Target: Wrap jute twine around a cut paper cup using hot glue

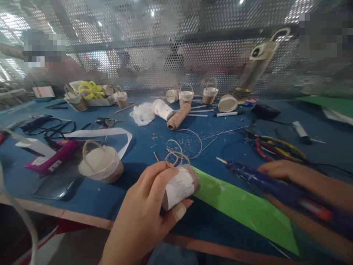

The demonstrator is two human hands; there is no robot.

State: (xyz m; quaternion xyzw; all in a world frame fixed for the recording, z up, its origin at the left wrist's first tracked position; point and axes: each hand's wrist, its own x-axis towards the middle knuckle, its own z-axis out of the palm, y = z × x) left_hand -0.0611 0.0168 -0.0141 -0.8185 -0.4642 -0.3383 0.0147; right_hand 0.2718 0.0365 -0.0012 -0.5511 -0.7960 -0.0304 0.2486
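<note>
My left hand [149,200] grips a small white paper cup [180,186] lying on its side, with brown twine wound around its far end. A loose loop of twine [176,152] trails from the cup toward a twine spool [179,117]. On the right, my right hand [292,180], partly smeared by motion, is closed around a dark blue hot glue gun [264,186]. The glue gun's nozzle points left, above and apart from the cup. Beneath the glue gun lies a bright green paper strip [242,206], its left end beside the cup.
A finished-looking little basket [100,163] stands at left near a purple power strip [52,156] and a phone [57,186]. Several more small baskets line the back by a perforated metal screen [165,48]. Pliers [278,147] and a tall bottle [256,66] are at right.
</note>
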